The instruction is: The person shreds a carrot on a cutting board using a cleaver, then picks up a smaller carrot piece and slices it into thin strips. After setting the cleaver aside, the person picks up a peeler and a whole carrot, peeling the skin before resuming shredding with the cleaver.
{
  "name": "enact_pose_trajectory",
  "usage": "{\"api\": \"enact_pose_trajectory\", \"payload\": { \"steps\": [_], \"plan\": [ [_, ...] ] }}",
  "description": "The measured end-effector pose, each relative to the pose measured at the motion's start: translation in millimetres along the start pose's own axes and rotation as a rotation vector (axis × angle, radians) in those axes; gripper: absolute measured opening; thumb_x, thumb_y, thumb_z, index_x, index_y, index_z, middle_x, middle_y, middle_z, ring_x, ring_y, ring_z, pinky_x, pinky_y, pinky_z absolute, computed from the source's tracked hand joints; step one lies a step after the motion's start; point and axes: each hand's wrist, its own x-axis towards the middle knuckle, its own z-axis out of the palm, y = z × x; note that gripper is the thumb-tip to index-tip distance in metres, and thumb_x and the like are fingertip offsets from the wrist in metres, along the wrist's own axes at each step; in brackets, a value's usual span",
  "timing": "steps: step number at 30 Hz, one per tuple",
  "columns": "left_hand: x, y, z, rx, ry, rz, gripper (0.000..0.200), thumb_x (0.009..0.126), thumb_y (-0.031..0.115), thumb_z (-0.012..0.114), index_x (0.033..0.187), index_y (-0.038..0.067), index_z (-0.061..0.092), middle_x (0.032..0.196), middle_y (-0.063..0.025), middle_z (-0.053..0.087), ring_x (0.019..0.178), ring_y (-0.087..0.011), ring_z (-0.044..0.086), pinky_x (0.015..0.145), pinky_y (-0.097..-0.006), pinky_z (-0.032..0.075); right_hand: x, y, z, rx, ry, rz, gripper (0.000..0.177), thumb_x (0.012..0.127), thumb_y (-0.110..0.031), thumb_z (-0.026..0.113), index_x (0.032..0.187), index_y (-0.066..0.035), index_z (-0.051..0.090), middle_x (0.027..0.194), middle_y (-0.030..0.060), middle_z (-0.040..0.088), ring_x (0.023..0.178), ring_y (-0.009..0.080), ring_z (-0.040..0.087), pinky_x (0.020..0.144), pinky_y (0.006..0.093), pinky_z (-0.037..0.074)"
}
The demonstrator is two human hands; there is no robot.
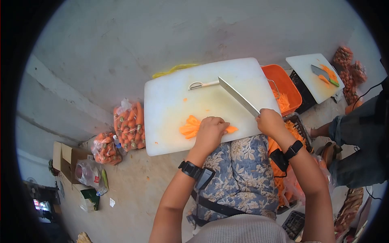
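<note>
A large white cutting board (pixel 162 109) lies in front of me. My left hand (pixel 212 131) presses down on sliced carrot (pixel 189 127), its fingers curled over the pieces; orange slices fan out on its left and a tip pokes out on its right. My right hand (pixel 269 121) is wrapped round the handle of a cleaver (pixel 239 96) at the board's right side. The blade points up and to the left, apart from the carrot. Near the blade's tip lies a peeler (pixel 202 84) with a pale handle. Small carrot scraps dot the board.
An orange basket (pixel 292 95) holding cut carrot stands right of the board. Beyond it is a second board (pixel 312 89) with a knife (pixel 320 73) and carrot pieces. Bags of carrots (pixel 130 125) stand on the left. Another person's legs (pixel 356 137) are at the right.
</note>
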Motion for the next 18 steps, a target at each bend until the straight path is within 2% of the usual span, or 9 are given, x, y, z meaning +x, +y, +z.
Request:
{"api": "enact_pose_trajectory", "payload": {
  "steps": [1,3,6,10,12,16,18],
  "plan": [
    [-2,2,0,-0.007,0.002,-0.009,0.022,0.077,0.009,0.071,0.099,0.008,0.071,0.101,-0.0068,0.065,0.099,-0.0277,0.059,0.085,-0.0389,0.048,0,0,0,-0.008,0.011,-0.011,0.02,0.084,-0.018,0.064,0.086,0.001,0.068,0.086,0.0235,0.068,0.084,0.0388,0.067,0.073,0.0453,0.053],
    [-8,7,1,-0.018,0.214,0.024,0.022,0.075,0.007,0.072,0.097,0.007,0.071,0.098,-0.0068,0.066,0.094,-0.0272,0.06,0.083,-0.0386,0.048,-1,-1,0,-0.022,0.01,-0.019,0.02,0.084,-0.019,0.064,0.085,0.001,0.068,0.084,0.0233,0.068,0.082,0.0388,0.067,0.072,0.0455,0.053],
    [-28,8,11,0.005,0.318,0.017,0.025,0.072,0.004,0.068,0.097,0.005,0.07,0.093,-0.0072,0.065,0.092,-0.0266,0.061,0.08,-0.0391,0.049,-8,-1,-3,-0.1,0.018,-0.089,0.019,0.085,-0.019,0.064,0.083,-0.001,0.066,0.077,0.0207,0.067,0.074,0.0374,0.067,0.067,0.0458,0.053],
    [-34,8,19,-0.002,0.368,-0.015,0.028,0.07,0.002,0.066,0.097,0.004,0.07,0.095,-0.0073,0.066,0.091,-0.026,0.062,0.078,-0.0371,0.051,-21,-1,-4,-0.128,0.063,-0.236,0.015,0.085,-0.017,0.064,0.082,-0.003,0.063,0.07,0.0166,0.065,0.066,0.0344,0.065,0.061,0.0437,0.051],
    [-32,6,21,0.013,0.373,-0.017,0.023,0.07,0.002,0.071,0.093,0.006,0.071,0.091,-0.0062,0.066,0.089,-0.0252,0.063,0.075,-0.035,0.052,-30,-2,-8,-0.119,0.043,-0.268,0.013,0.085,-0.016,0.065,0.083,-0.003,0.063,0.068,0.0157,0.064,0.065,0.0333,0.065,0.059,0.0428,0.051],
    [-31,5,24,-0.007,0.376,-0.052,0.023,0.07,0.002,0.071,0.093,0.006,0.071,0.091,-0.0055,0.067,0.089,-0.0249,0.063,0.074,-0.0343,0.052,-44,-6,-22,-0.047,-0.013,-0.38,0.014,0.077,-0.009,0.068,0.089,-0.004,0.061,0.068,0.0137,0.063,0.064,0.0315,0.065,0.058,0.042,0.051],
    [-29,6,22,-0.014,0.376,-0.07,0.025,0.071,0.002,0.064,0.094,0.005,0.071,0.094,-0.0053,0.067,0.092,-0.0241,0.063,0.076,-0.0338,0.053,-48,-9,-27,-0.059,-0.055,-0.406,0.018,0.075,-0.007,0.068,0.091,-0.005,0.061,0.068,0.0128,0.063,0.063,0.0309,0.064,0.058,0.0418,0.05]
  ]
}}
